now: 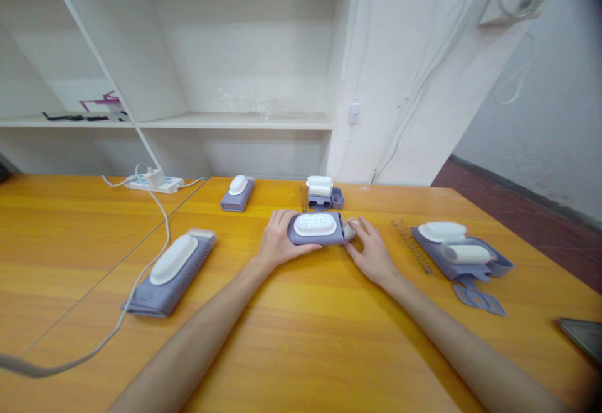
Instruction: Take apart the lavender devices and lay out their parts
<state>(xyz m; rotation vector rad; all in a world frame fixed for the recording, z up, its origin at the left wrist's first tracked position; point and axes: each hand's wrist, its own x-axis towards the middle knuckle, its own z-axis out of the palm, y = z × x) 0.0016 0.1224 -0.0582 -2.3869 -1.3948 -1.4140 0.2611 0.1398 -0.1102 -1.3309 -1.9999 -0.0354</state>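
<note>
My left hand (278, 237) is wrapped round the left end of a purple-grey casing (292, 230) with a white oval pad (315, 224) on top, dotted like bristles. The casing lies level above the wooden table. At its right end, my right hand (371, 251) pinches a whitish cylindrical piece (350, 230) against the opening; the fingers partly cover it, so I cannot tell how far inside it sits. Just behind the casing are a thin coil spring (303, 197) and a purple-grey part carrying a white cylinder (320, 185).
On the right lie a longer spring (411, 247), an opened casing (451, 269) with a white roller (468, 254), and a flat purple frame (480, 300). Similar casings stand left (162, 297) and back (237, 198). A white cable (141, 262) crosses from the power strip (164, 182).
</note>
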